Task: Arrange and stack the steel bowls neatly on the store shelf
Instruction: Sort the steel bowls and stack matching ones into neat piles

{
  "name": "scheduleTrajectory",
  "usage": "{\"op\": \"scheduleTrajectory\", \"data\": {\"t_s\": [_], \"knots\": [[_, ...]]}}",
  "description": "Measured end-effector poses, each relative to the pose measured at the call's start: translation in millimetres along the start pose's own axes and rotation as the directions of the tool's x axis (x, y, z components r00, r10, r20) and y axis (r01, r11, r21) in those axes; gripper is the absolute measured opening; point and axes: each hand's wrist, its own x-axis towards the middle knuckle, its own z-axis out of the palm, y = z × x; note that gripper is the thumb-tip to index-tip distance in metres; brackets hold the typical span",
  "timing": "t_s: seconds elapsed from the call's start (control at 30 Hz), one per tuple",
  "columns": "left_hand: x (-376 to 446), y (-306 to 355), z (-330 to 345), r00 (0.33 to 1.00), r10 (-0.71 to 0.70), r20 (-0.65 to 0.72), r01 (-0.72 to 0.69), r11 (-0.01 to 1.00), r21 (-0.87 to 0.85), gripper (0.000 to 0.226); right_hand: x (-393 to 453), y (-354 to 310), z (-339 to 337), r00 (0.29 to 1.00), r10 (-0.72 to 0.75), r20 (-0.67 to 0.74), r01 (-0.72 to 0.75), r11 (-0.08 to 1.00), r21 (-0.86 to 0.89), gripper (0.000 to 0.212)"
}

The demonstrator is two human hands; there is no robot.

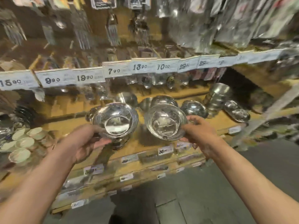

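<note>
- head view: two steel bowls are held up in front of the wooden shelf [202, 125], one in each of the hands, mouths tilted toward the camera.
- the left hand [84, 143] grips the left bowl [115, 118] at its near rim, thumb curled over the lower edge and fingers underneath; this bowl appears to sit on top of a short stack of bowls [119, 142] whose rims show just below it.
- the right hand [199, 131] pinches the right bowl [165, 122] at its right rim, fingers behind and thumb at the lower edge; whether this bowl touches the shelf i cannot tell.
- the two bowls are just beside each other, apart, with a narrow gap between their rims.
- handling, as a judgement: thin polished steel, so light and stiff, but slick under the fingers and likely to clatter or slide if released at a tilt. the rolled rim is the sure place to hold, as both hands do now; opposite points of the rim would steady it better for nesting.
- behind the held pair more loose bowls [194, 109] lie upside down or on their sides on the same shelf, and a taller stack of steel cups [218, 94] leans at the back right.
- price tags [114, 71] hang along the shelf edge above; pale small dishes [24, 143] sit at the far left.
- much of the frame is blurred, so finer detail is unclear.
</note>
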Motion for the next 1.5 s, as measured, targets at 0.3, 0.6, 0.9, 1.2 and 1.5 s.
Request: {"op": "scheduleTrajectory", "data": {"t_s": [0.3,0.6,0.9,1.2,1.5], "knots": [[-37.2,-50.2,158.5,0.984,0.092,0.153,-0.096,0.995,0.015,0.018,6.7,33.1,-172.3,0.994,0.077,-0.083,-0.068,0.992,0.11,0.034],[-15.6,-28.5,232.9,0.975,0.113,0.191,-0.117,0.993,0.013,0.019,87.5,17.4,-184.6,0.994,0.074,-0.075,-0.06,0.984,0.17,0.041],[33.5,10.2,298.5,0.982,0.126,0.139,-0.129,0.992,0.009,0.011,173.3,-8.2,-193.2,0.999,0.043,-0.03,-0.039,0.992,0.12,0.027],[59.9,3.2,338.8,0.99,0.138,-0.002,-0.138,0.988,-0.064,0.024,240.8,-1.2,-175.6,0.976,0.039,0.214,-0.043,0.999,0.015,0.022],[58.4,-17.6,364.4,0.983,0.144,-0.113,-0.161,0.974,-0.159,0.021,275.2,11.5,-168.9,0.935,0.111,0.337,-0.082,0.992,-0.099,0.04]]}}
